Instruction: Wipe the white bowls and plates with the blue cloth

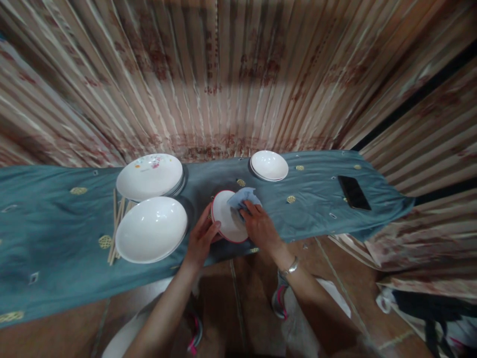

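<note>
My left hand [203, 233] grips the left edge of a small white bowl [228, 221] with a red rim, its thumb over the rim. The bowl is tilted toward me above the front part of the table. My right hand [259, 226] is closed on a light blue cloth [244, 196], which lies against the bowl's upper right side. Some of the right fingers are hidden behind the hand and cloth. A stack of small white bowls [270, 165] stands just beyond my right hand.
At left are a stack of flower-patterned plates [151, 176], large white bowls [151, 231] and several wooden chopsticks [115, 233]. A black phone [354, 193] lies at right on the teal tablecloth [55, 238]. A pleated curtain [238, 89] hangs behind the table.
</note>
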Motion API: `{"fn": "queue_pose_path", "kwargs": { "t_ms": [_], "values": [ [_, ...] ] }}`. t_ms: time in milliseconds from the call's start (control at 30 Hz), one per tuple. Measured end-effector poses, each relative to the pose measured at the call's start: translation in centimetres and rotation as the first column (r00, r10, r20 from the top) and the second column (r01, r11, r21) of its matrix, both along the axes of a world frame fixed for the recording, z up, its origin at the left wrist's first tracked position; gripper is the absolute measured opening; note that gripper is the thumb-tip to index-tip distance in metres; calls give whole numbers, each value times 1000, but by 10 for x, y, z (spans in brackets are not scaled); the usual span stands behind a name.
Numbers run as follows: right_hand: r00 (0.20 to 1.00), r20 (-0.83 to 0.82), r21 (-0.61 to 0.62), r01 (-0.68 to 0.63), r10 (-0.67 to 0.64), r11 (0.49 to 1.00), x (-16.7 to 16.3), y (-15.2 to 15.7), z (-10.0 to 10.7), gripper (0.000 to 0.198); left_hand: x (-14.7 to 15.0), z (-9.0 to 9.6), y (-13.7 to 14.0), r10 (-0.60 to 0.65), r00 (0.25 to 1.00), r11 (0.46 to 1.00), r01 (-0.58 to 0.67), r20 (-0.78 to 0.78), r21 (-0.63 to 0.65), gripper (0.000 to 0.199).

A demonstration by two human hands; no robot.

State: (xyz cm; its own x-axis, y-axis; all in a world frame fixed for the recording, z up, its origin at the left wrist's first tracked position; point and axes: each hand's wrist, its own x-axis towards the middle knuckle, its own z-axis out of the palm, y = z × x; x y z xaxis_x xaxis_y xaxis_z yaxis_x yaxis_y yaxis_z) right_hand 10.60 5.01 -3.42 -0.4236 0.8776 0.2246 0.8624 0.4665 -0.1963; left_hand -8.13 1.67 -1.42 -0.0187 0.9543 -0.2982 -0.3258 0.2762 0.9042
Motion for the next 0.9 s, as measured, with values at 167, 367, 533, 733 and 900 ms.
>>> {"fn": "queue_pose_path", "kwargs": {
  "t_ms": [167,367,533,733,900],
  "values": [
    [999,-24,-80,-32,30,996,-1,-8,0,26,1,0,1,6,999,1000,-6,-39,3,93],
    [983,-165,-180,-105,75,978,-1,-13,6,25,1,0,-1,-7,998,1000,8,-66,14,87],
    [940,-338,-279,-152,51,948,-7,-15,6,27,1,-1,0,-24,999,999,26,-46,37,84],
    [801,-594,-350,-332,66,876,-16,-12,7,29,1,-2,-1,-35,999,999,35,-18,42,86],
    [739,-665,-280,-375,103,884,-25,-7,4,34,1,-3,-2,-34,999,998,35,-17,54,81]
  ]
}}
